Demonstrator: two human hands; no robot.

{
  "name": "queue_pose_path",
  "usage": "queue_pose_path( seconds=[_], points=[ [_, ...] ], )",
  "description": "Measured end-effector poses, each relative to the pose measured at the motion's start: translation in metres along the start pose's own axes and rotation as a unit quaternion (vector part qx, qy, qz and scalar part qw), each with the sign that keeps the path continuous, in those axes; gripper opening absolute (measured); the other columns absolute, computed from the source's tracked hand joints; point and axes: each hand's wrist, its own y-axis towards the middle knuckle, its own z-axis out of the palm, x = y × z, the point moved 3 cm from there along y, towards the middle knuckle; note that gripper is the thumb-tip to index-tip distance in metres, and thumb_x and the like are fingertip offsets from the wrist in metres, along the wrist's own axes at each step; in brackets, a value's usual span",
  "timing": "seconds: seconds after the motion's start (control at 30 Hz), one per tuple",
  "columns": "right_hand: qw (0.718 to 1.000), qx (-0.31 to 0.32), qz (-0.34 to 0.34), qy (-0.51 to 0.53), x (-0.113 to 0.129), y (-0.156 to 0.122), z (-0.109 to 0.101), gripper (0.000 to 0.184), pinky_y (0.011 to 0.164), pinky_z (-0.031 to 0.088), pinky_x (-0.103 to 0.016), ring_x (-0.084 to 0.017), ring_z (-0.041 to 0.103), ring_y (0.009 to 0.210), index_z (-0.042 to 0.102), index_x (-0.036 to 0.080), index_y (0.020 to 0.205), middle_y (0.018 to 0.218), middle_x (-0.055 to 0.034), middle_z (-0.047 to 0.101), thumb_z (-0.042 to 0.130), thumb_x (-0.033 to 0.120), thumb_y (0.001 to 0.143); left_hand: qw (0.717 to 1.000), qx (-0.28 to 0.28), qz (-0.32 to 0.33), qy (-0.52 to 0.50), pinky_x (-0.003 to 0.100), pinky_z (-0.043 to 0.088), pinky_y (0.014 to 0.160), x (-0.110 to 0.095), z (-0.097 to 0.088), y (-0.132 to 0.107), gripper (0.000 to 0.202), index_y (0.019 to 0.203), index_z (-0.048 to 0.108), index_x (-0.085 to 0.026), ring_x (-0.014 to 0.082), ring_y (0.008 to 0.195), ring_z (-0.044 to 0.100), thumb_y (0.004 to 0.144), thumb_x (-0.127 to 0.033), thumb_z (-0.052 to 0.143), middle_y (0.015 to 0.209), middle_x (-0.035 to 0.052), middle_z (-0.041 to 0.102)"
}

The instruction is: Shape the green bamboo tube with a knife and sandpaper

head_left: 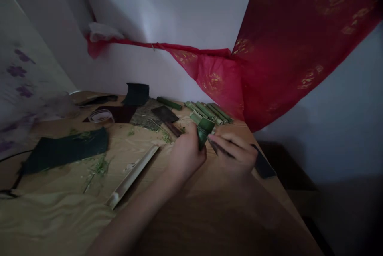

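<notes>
A green bamboo piece [205, 129] is gripped in my left hand [186, 153], tilted up above the wooden table. My right hand [238, 153] is closed around a slim dark tool [222, 150], its front end close to the right side of the bamboo. Dim light and blur hide the tool's tip, so I cannot tell whether it touches. Just behind my hands, several cut green bamboo lengths [209, 111] lie side by side. A split bamboo strip [133, 178], pale inside, rests on the table to the left of my left forearm.
Dark green sheets [67, 150] and green shavings [100, 165] lie on the left side of the table [125, 136]. A roll of clear tape [101, 116] sits farther back. Red cloth [220, 74] hangs along the wall. A dark flat object [263, 164] lies by the right edge.
</notes>
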Motion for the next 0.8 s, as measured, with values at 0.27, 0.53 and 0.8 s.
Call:
queue_pose_path(
  seconds=[0.27,0.53,0.8],
  points=[
    [0.999,0.029,0.009,-0.022,-0.014,-0.001,0.009,0.033,0.07,0.056,-0.027,-0.014,0.068,0.075,0.078,0.029,0.108,0.081,-0.0014,0.072,0.063,0.007,0.087,1.0,0.011,0.008,0.014,0.033,0.042,0.064,0.015,0.004,0.008,0.03,0.091,0.041,-0.024,0.0301,0.069,0.065,0.072,-0.014,0.061,0.069,0.0048,0.06],
    [0.978,0.171,0.113,-0.044,-0.047,-0.027,0.021,0.021,0.075,0.055,-0.025,-0.015,0.07,0.084,0.078,0.022,0.102,0.088,-0.003,0.073,0.063,0.014,0.089,0.968,0.072,-0.117,-0.209,0.037,0.044,0.085,0.057,0.034,0.033,0.038,0.085,0.046,-0.023,0.0322,0.094,0.064,0.063,-0.015,0.076,0.082,0.0057,0.064],
    [0.948,0.289,0.104,-0.084,-0.05,-0.076,0.004,0.038,0.084,0.058,-0.033,-0.019,0.071,0.094,0.075,0.022,0.108,0.104,-0.0062,0.075,0.058,0.003,0.081,0.874,0.05,-0.235,-0.422,0.028,0.049,0.069,0.115,0.065,0.035,0.022,0.088,0.057,-0.019,0.0185,0.074,0.064,0.076,-0.03,0.072,0.079,0.002,0.065]
  ],
)
